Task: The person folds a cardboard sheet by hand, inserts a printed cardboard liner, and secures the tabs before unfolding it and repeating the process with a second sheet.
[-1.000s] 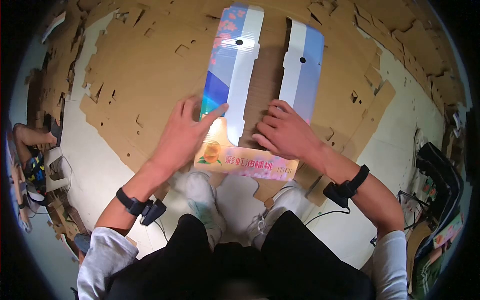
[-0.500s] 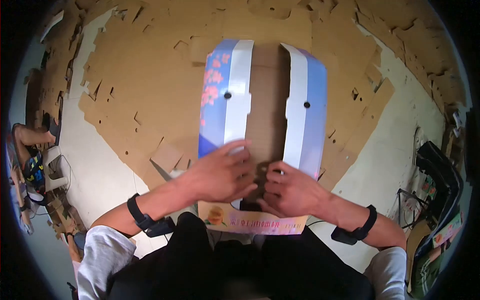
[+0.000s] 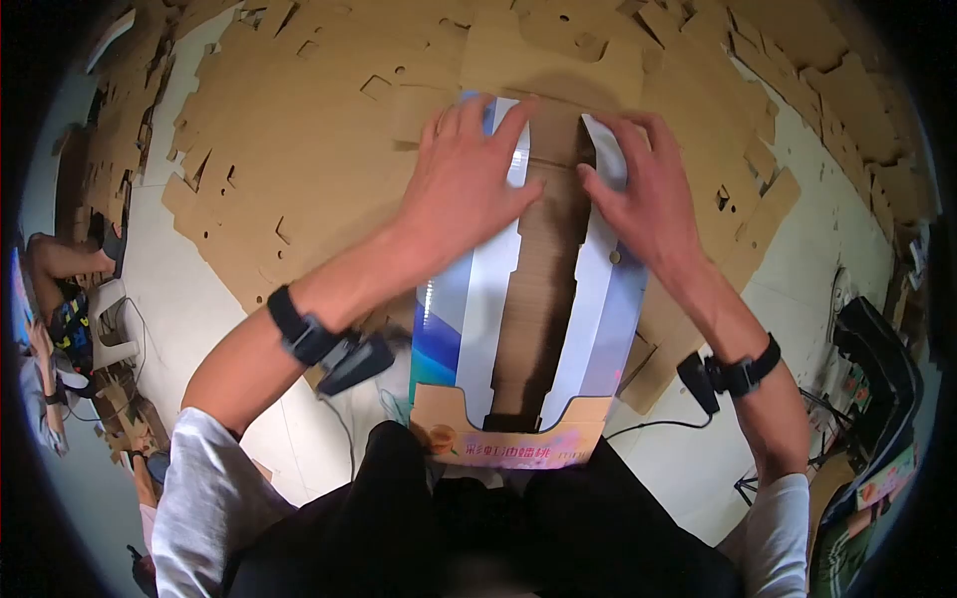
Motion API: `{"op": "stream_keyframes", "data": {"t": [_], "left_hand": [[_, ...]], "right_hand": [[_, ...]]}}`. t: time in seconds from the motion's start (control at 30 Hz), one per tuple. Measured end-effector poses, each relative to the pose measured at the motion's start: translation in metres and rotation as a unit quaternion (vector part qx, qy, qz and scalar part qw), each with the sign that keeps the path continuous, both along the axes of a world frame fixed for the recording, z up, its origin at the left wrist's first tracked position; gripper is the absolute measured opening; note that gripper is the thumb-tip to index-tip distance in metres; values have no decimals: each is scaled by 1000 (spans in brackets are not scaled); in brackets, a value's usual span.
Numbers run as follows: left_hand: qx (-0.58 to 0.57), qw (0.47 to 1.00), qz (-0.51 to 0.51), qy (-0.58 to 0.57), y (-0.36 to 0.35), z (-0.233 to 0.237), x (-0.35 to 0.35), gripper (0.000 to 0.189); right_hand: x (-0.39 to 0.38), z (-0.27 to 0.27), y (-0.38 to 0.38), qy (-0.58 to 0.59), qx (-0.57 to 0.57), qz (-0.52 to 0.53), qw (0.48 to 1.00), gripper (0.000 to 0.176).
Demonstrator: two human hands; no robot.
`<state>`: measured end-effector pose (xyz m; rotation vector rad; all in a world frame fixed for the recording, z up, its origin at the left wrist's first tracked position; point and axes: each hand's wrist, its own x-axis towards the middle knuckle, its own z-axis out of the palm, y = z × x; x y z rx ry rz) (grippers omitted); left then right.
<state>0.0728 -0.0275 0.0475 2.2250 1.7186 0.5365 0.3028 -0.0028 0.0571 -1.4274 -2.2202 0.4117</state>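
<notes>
A printed cardboard box lies between my legs. Its blue-and-white side panels fold inward, leaving a long gap over the brown inside. The near end panel stands up, with a peach picture and pink lettering. My left hand rests on the far part of the left panel, fingers spread and thumb over the gap. Across from it, my right hand is on the far part of the right panel, fingers apart, thumb at the panel's inner edge. The far corners are partly hidden under my hands.
Flattened brown cardboard sheets cover much of the pale floor. A black padded object and a thin black stand are at the right. Another person's leg and a white stool show at the left.
Both hands have moved from the near end of the box to its far end, and their curled fingers have spread. The near end panel now stands more upright, its cut-out edge showing.
</notes>
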Motion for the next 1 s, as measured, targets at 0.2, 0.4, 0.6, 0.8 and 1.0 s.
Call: {"op": "stream_keyframes", "data": {"t": [0.2, 0.4, 0.6, 0.8, 1.0], "left_hand": [[-126, 986, 24, -108, 23, -2, 0, 43], [-90, 984, 3, -152, 9, 5, 1, 30], [-71, 995, -39, -59, 7, -10, 5, 27], [-41, 946, 182, -267, 9, -51, -24, 26], [-242, 772, 321, -493, 42, -72, -93, 30]], "right_hand": [[22, -23, 1, 33, -157, -57, 985, 41], [27, -20, -15, 55, -103, -52, 992, 39], [20, -30, -17, 23, -58, -65, 996, 45], [27, -12, -19, 132, -140, -80, 978, 38], [28, -6, -16, -79, -157, -8, 984, 40]]}}
